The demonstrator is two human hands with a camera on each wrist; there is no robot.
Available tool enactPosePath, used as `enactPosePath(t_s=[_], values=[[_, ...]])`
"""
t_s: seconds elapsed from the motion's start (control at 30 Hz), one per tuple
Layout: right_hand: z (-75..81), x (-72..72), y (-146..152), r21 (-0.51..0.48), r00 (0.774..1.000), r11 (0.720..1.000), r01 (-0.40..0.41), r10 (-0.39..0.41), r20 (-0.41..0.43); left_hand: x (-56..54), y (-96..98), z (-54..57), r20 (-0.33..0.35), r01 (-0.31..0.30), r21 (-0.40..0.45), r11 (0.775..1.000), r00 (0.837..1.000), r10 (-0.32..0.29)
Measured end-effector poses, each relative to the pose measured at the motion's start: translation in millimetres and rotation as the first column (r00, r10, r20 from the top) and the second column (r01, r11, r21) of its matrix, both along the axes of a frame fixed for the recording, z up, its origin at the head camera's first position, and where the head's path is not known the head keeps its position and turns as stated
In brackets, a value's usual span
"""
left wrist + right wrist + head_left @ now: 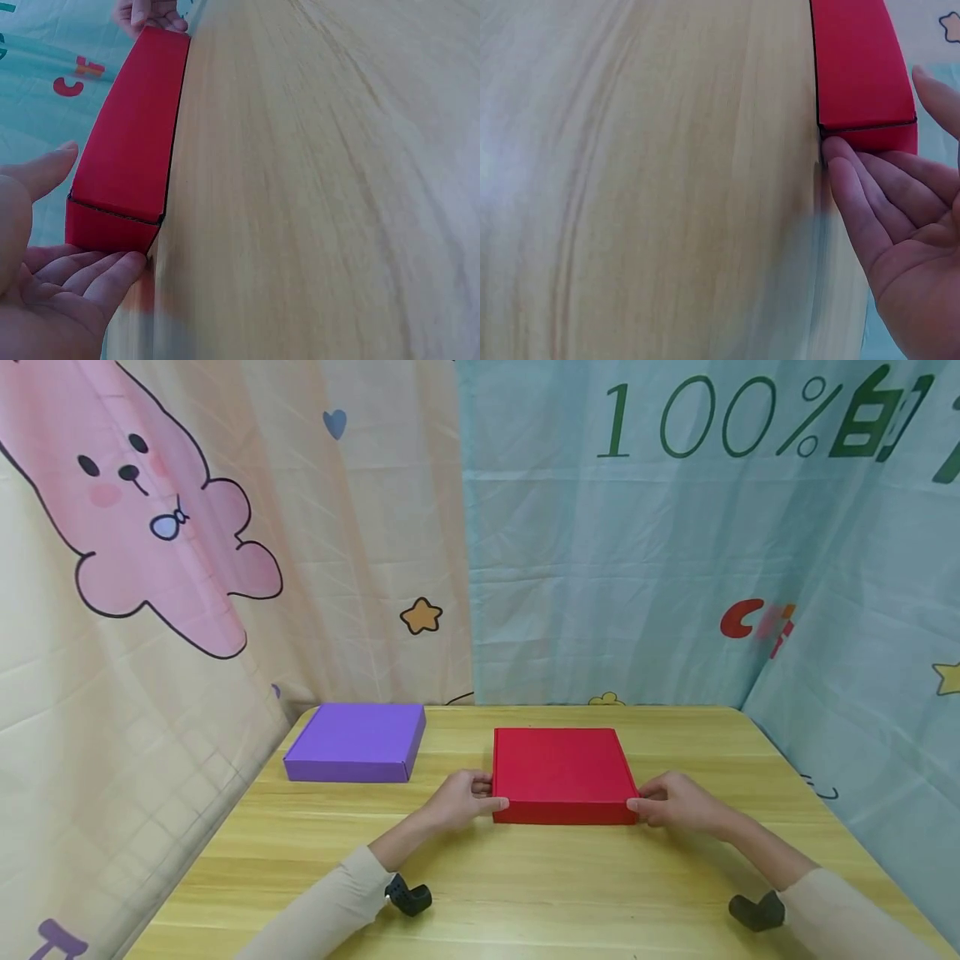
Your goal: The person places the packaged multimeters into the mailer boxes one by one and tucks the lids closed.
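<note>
A closed, flat red box (564,764) lies on the wooden table in front of me. My left hand (461,802) is at its left end. In the left wrist view the fingers (112,277) are fairly straight against the end face of the box, while the thumb (46,171) stands off it. At the opposite end is my right hand (675,802). The right wrist view has its extended fingers (866,191) touching that end near the table, the thumb (936,97) raised apart. What the box contains is hidden.
A closed purple box (356,739) lies at the table's back left. Patterned curtains (600,568) hang behind and beside the wooden table (525,893). A dark wrist attachment (408,895) shows at the left sleeve, another (757,912) at the right.
</note>
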State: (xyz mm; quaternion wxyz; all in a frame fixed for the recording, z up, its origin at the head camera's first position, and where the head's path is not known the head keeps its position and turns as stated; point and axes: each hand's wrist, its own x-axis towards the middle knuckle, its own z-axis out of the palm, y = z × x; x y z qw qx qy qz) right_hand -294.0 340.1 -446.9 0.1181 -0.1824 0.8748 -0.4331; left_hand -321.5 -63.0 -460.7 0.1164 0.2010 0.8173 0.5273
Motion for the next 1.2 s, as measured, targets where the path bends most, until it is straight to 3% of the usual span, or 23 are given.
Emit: enactPosePath(t_s=[0.17,0.37,0.53,0.8,1.2], values=[[-1.8,-2.6,2.0,-0.058,0.995,0.996,0.065,-0.060,0.084,-2.4,-2.2,-2.6,0.025,-0.010,0.049,0.999,1.000,0.008],[-2.0,-5.5,2.8,-0.048,0.994,0.994,0.095,-0.092,0.061,-3.1,0.0,-2.6,0.027,-0.030,0.090,0.995,0.999,0.027],[1.3,-9.5,7.0,-0.045,0.994,0.994,0.099,-0.097,0.040,-5.3,7.1,-0.9,0.006,-0.025,0.079,0.997,1.000,0.024],[2.1,-17.1,22.6,-0.084,0.998,0.995,0.045,-0.041,0.049,-12.7,24.1,1.0,0.031,-0.062,0.067,0.996,0.998,0.060],[1.1,-29.1,40.4,-0.118,0.990,0.989,0.093,-0.079,0.117,-30.5,44.1,1.5,0.030,-0.066,0.049,0.997,0.998,0.064]])
